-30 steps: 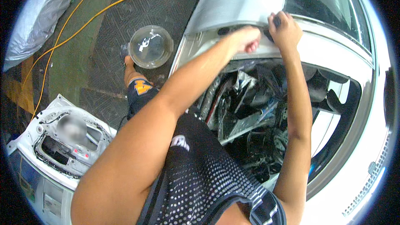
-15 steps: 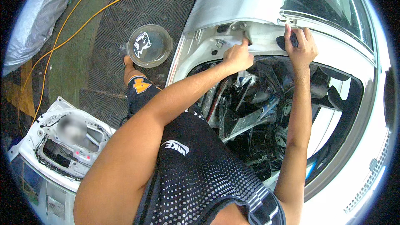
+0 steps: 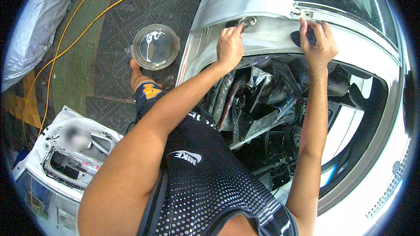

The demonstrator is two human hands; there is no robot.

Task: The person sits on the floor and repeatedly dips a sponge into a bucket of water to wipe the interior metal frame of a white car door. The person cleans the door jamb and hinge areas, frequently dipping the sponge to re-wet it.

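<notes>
My left hand (image 3: 230,47) is closed in a loose fist against the white door pillar (image 3: 273,32) of a car. Its fingertips meet the pillar just beside a metal hinge bracket (image 3: 250,21); what they hold, if anything, is hidden beneath them. Farther right, my right hand (image 3: 320,46) leans on the same pillar, below a metal fitting (image 3: 306,14) by the window. Its thumb and fingers are apart. Between and beside them shows a dark oval patch (image 3: 295,39) that looks like an opening in the panel.
The door opening below my arms shows loose metal parts (image 3: 258,76) and a white panel (image 3: 343,135). A clear round tub (image 3: 155,47) stands on the dark mat to the left. A bare white door (image 3: 48,146) lies lower left, and an orange hose (image 3: 72,28) crosses the floor.
My left hand has moved left along the pillar, from an extended index finger by a small greyish piece to a fist by the hinge bracket. My right hand stays in place.
</notes>
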